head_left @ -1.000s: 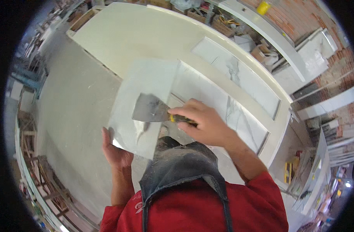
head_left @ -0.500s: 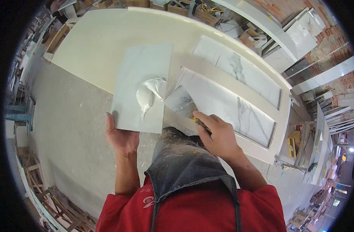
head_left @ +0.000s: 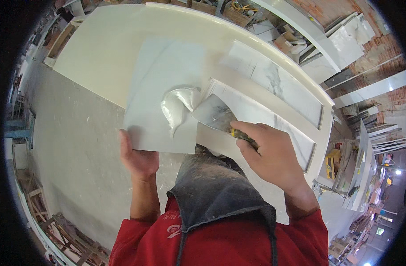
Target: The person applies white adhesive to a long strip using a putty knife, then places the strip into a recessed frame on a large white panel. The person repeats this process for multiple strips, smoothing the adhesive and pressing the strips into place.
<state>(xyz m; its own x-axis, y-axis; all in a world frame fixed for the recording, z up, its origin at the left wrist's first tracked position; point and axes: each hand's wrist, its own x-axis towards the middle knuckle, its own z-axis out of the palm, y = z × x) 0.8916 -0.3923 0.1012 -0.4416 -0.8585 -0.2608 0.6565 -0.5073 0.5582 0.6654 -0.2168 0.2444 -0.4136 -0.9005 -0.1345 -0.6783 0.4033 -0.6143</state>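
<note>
the left hand (head_left: 140, 156) grips a pale board (head_left: 149, 97) by its lower left corner; a thick blob of white paste (head_left: 174, 106) lies on it, toward the right edge; just beside the paste is a scraper (head_left: 217, 116), whether touching i cannot tell; the right hand (head_left: 273, 155) clasps its handle; marbled insets (head_left: 280, 86) show beyond.

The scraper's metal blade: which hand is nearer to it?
Right. The right hand grips the handle, just behind the blade; the left hand is farther left, supporting the pale board.
</note>
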